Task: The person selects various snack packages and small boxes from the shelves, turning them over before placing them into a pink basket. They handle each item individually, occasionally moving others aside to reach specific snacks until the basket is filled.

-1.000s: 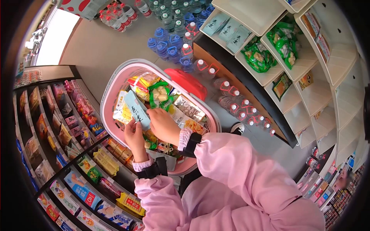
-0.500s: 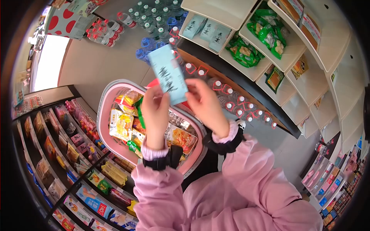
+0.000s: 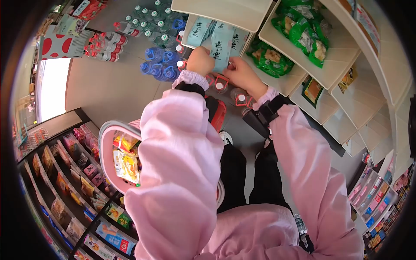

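Note:
A light blue packet (image 3: 220, 50) with dark lettering lies between my hands at the front of a cream shelf bin (image 3: 185, 38). My left hand (image 3: 200, 62) is at its left edge, fingers curled on it. Pinched at the packet's lower right is my right hand (image 3: 245, 76). Similar blue packets (image 3: 199, 31) rest in the bin behind and beside it. My left fingertips are partly hidden.
A pink basket (image 3: 105, 160) with snack bags is at the left, partly behind my left sleeve. Large bottles (image 3: 220, 85) stand below the bins. Green bags (image 3: 271, 58) fill neighbouring bins. Snack shelves (image 3: 65, 173) stand at lower left.
Both hands have moved up and away from above the basket to the shelf bin, carrying the blue packet. The basket now appears further left, partly covered by my left sleeve.

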{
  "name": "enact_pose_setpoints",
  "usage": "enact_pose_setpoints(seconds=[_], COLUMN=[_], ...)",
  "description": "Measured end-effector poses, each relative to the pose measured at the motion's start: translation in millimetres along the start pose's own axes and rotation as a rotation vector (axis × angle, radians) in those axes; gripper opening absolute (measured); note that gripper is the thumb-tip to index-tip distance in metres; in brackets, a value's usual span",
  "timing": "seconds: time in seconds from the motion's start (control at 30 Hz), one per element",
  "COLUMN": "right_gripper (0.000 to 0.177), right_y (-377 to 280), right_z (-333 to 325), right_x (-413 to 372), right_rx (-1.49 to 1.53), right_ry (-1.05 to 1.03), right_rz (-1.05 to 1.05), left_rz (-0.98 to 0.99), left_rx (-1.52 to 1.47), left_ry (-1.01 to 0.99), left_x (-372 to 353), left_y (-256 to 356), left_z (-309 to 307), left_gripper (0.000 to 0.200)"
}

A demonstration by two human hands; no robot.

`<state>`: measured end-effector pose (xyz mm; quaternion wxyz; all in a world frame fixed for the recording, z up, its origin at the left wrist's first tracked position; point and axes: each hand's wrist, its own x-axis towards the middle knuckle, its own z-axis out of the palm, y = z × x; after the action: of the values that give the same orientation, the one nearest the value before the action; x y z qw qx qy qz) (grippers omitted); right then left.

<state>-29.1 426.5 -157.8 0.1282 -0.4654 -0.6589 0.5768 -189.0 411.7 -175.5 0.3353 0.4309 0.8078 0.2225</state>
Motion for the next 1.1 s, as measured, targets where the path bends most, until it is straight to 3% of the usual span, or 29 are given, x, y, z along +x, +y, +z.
enact_pose_setpoints(seconds=[0.1, 0.17, 0.27, 0.3, 0.43, 0.57, 0.63, 0.7, 0.8, 0.87, 0.93, 1.0, 1.07, 1.1], right_gripper=[0.051, 0.056, 0.05, 0.051, 0.044, 0.039, 0.033, 0.029, 0.022, 0.02, 0.018, 0.017, 0.016, 0.016], right_y=[6, 16, 16, 17, 23, 29, 33, 26, 21, 27, 16, 6, -16, -29], right_z=[-11, -12, 1, 4, 18, 27, 33, 29, 16, 11, 0, -6, -11, -14], right_x=[22, 41, 57, 65, 81, 68, 54, 24, -28, -71, -118, -164, -200, -212], right_rx=[0.055, 0.065, 0.197, 0.186, 0.111, 0.177, 0.191, 0.342, 0.477, 0.4, 0.189, 0.238, 0.398, 0.477], right_ry=[-0.056, -0.069, 0.127, 0.117, 0.107, 0.133, 0.185, 0.064, -0.205, -0.288, -0.348, -0.365, -0.348, -0.339], right_rz=[0.027, 0.035, 0.005, -0.009, -0.063, -0.173, -0.275, -0.215, -0.163, -0.178, -0.048, 0.067, 0.148, 0.193], left_rz=[-0.045, -0.051, -0.046, -0.042, -0.092, -0.009, 0.175, 0.282, 0.295, 0.4, 0.382, 0.736, 0.77, 0.69], left_rx=[-0.232, -0.301, -0.467, -0.533, -0.563, -0.687, -0.414, -0.224, 0.059, 0.254, 0.497, 0.543, 0.33, 0.246], left_ry=[0.057, -0.02, 0.007, 0.039, -0.176, -0.055, 0.111, 0.198, -0.086, -0.297, -0.488, -0.177, -0.229, -0.297], left_x=[14, 28, 38, 40, 48, 29, 36, 31, 1, -27, -66, -124, -173, -197], left_y=[-2, -7, -7, -7, -3, 3, -11, -5, 25, 42, 68, 71, 82, 90], left_z=[21, 26, 30, 29, 17, 23, 35, 27, -4, -15, -29, -44, -70, -87], left_gripper=[0.034, 0.035, 0.033, 0.033, 0.051, 0.063, 0.058, 0.05, 0.035, 0.028, 0.022, 0.018, 0.025, 0.025])
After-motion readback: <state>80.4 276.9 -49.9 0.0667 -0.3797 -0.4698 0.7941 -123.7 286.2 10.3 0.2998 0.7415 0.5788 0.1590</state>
